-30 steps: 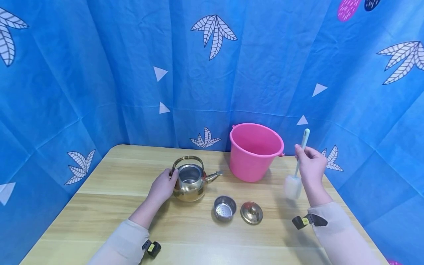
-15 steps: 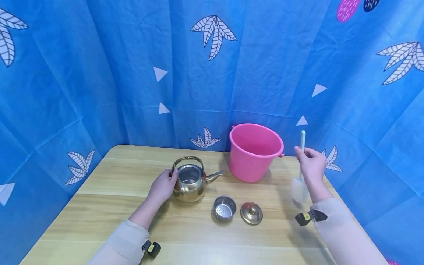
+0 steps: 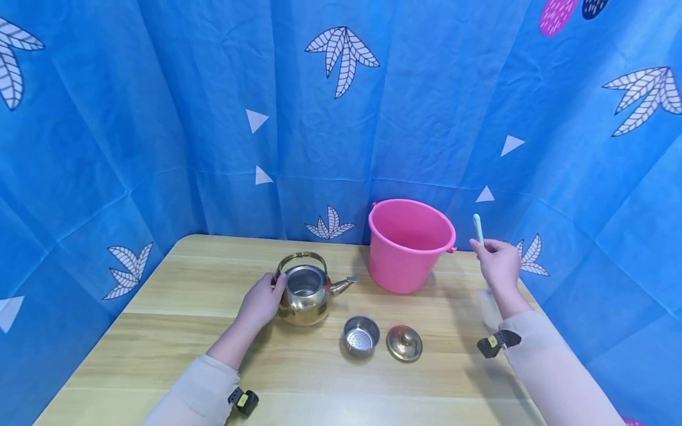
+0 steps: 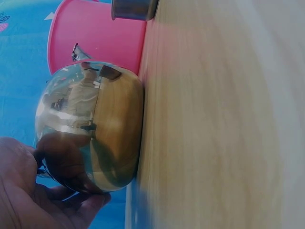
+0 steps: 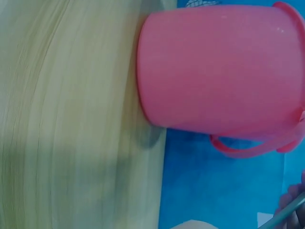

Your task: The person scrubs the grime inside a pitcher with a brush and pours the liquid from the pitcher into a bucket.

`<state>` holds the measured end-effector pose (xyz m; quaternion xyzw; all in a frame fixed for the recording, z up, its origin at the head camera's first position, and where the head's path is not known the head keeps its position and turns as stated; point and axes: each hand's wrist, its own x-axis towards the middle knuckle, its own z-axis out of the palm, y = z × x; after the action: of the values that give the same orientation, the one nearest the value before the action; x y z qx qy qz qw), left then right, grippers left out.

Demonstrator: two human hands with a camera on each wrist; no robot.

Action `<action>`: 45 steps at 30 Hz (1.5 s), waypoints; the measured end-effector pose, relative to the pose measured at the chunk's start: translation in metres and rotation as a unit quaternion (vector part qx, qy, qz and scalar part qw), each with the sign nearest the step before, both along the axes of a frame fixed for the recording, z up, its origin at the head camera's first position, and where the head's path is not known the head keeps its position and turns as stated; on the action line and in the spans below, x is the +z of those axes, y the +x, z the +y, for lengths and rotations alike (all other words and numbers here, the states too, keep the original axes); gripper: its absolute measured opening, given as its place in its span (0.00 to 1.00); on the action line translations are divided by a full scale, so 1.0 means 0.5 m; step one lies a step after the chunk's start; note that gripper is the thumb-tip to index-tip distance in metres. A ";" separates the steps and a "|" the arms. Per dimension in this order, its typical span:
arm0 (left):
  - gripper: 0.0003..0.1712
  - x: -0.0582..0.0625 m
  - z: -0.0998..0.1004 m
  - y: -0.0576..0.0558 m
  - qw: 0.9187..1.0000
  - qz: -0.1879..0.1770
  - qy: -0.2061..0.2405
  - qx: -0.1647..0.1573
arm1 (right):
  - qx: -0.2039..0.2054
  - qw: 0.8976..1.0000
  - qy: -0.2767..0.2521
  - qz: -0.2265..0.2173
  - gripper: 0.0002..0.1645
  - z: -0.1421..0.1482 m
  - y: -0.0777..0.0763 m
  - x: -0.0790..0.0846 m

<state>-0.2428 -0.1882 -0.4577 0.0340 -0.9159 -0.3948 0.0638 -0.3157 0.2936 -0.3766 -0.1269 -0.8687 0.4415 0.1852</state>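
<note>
1. Compared with the earlier frames, your brush (image 3: 478, 229) has swung round in your right hand (image 3: 501, 266); its handle top leaned right a second ago and now leans left; its white head (image 3: 488, 309) has shifted from the left of your wrist to partly behind it, and looks blurred; your left hand (image 3: 263, 299) and the kettle (image 3: 305, 309) are where they were.
2. The brush runs through your right grip, thumb and fingers pinching its pale handle; the handle end sticks up past your fingertips, and the head hangs below; whether it touches the surface (image 3: 186, 331), you cannot tell.
3. The kettle stands on the surface, top uncovered, right against your left grip; your fingers curl round its left side, by the foot of its hoop handle; the spout points right, towards the bucket (image 3: 402, 269) but apart from it.
4. Your left arm reaches forward and rightward; your right arm comes in from the lower right corner, its hand raised to the right of the bucket.
5. The strainer (image 3: 360, 335) sits near the kettle, in front and to the right; the lid (image 3: 404, 343) lies just beside it.
</note>
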 end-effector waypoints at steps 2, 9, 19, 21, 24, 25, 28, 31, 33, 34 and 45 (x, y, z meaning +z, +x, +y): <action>0.31 0.001 0.000 0.002 1.000 -0.001 0.000 -0.001 | 0.002 1.000 0.016 0.002 0.30 0.004 -0.003 -0.005; 0.31 0.003 0.001 0.005 1.000 -0.001 0.003 -0.003 | 0.004 0.998 0.061 -0.004 0.30 0.016 -0.013 -0.015; 0.31 0.003 0.001 0.004 1.000 0.003 -0.002 -0.002 | 0.010 0.994 0.106 -0.027 0.27 0.024 -0.027 -0.025; 0.31 0.004 0.002 0.005 1.000 0.003 -0.002 -0.002 | 0.012 0.993 0.112 -0.036 0.27 0.026 -0.031 -0.029; 0.30 0.005 0.003 0.005 1.000 0.003 -0.001 -0.002 | 0.016 0.991 0.123 -0.053 0.27 0.030 -0.036 -0.035; 0.30 0.005 0.003 0.005 1.000 0.004 -0.001 -0.002 | 0.017 0.990 0.126 -0.058 0.26 0.031 -0.038 -0.037; 0.30 0.006 0.004 0.004 1.000 0.004 -0.003 0.000 | 0.024 0.988 0.134 -0.073 0.26 0.035 -0.044 -0.043; 0.30 0.006 0.004 0.004 1.000 0.003 -0.005 0.001 | 0.029 0.985 0.144 -0.087 0.24 0.038 -0.048 -0.048; 0.30 0.006 0.004 0.004 1.000 0.003 -0.006 0.001 | 0.032 0.984 0.150 -0.094 0.24 0.041 -0.051 -0.052; 0.30 0.006 0.004 0.004 1.000 0.003 -0.006 0.001 | 0.032 0.983 0.154 -0.097 0.24 0.042 -0.052 -0.053; 0.30 0.007 0.004 0.005 1.000 -0.002 -0.004 0.002 | 0.041 0.973 0.189 -0.129 0.22 0.044 -0.063 -0.070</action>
<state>-0.2404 -0.1864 -0.4540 0.0367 -0.9175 -0.3911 0.0627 -0.3473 0.3158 -0.4114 -0.1098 -0.9575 0.2565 0.0737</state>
